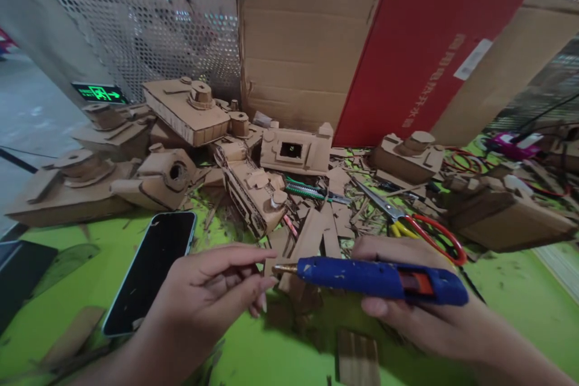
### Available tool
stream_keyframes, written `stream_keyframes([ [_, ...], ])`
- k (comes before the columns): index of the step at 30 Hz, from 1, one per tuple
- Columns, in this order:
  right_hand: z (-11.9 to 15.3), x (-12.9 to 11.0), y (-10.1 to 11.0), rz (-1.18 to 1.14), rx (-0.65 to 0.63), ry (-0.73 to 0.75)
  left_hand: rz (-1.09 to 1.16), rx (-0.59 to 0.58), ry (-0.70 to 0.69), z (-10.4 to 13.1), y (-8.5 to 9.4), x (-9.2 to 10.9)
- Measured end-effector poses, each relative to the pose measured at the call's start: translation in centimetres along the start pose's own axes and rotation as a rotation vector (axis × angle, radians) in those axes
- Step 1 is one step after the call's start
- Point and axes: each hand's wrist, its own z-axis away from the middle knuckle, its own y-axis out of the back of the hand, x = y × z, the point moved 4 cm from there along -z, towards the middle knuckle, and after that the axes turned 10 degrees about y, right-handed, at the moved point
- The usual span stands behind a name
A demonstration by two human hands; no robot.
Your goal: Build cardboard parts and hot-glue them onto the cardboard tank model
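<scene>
My right hand (420, 313) is wrapped round a blue hot glue gun (348, 274), held level with its metal nozzle pointing left. An orange-red part shows through the opening in its body. My left hand (208, 289) is closed in a pinch in front of the nozzle. Between its thumb and forefinger is a small cardboard piece (269, 266), mostly covered by the fingertips and close to the nozzle tip; whether they touch I cannot tell. Beyond both hands lie cardboard strips (307, 235) and a cardboard model (256, 190).
A phone (151, 265) lies left on the green table (520, 301). Red-handled scissors (407, 217) and a green utility knife (312, 190) lie among scraps. Several cardboard tank-like models (185, 110) crowd the back and left. A large cardboard sheet (307, 42) stands behind.
</scene>
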Motion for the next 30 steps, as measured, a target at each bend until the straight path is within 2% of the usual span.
stream_keyframes([
  [5,0.2,-0.1,-0.4,0.049,-0.048,-0.033,-0.015,0.021,0.030,-0.1,-0.4,0.6],
  [10,0.5,0.0,-0.3,0.069,-0.064,-0.031,-0.019,0.015,0.003,0.1,-0.2,0.3],
  [19,0.0,0.2,0.3,0.107,-0.037,0.009,-0.065,0.126,-0.063,0.3,0.9,0.8],
  [23,0.2,0.5,0.7,0.116,-0.044,-0.009,-0.078,0.172,-0.028,0.6,1.2,0.9],
  [30,0.0,-0.1,0.3,0.086,-0.029,0.005,-0.060,0.111,-0.036,0.4,0.7,0.4],
])
